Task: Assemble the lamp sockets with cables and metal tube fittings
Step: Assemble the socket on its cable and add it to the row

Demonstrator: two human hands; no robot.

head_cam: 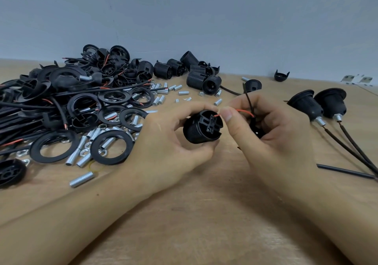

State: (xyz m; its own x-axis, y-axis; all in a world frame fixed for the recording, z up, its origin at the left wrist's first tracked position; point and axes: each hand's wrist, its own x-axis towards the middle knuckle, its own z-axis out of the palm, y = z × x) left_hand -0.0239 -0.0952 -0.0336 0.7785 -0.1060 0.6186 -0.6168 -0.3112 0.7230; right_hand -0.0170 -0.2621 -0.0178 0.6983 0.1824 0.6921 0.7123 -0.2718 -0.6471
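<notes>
**Ana:** Nearest the camera, two bare forearms are reaching up from the table's (pixel 204 213) near edge and meeting around the middle of it. Farther off, a big heap of black rings and cables (pixel 61 105) is sprawling over the left side, towards the far edge.

**Ben:** And the hands?

**Ana:** The left hand (pixel 169 134) is curling round a black threaded lamp socket (pixel 201 128), holding it just off the wood with its terminal end facing the right hand. The right hand (pixel 263 125) is pinching a red wire (pixel 244 111) between thumb and forefinger, and the bare tip is sitting right at a terminal hole. A black cable (pixel 248 101) is rising out of that same fist, along with a dark part I cannot identify.

**Ben:** So the step is wiring?

**Ana:** It is looking that way: the person seems to be feeding the conductor into the socket's terminal. Next, I judge, the wire is needing a straight, steady push while the left hand is keeping the socket from turning.

**Ben:** Anything finished?

**Ana:** Two assembled sockets (pixel 319 105) are lying near the right edge, each with a metal tube fitting (pixel 320 121) and a cable trailing off. Loose silver tubes (pixel 163 93) are lying scattered beside the heap.
</notes>
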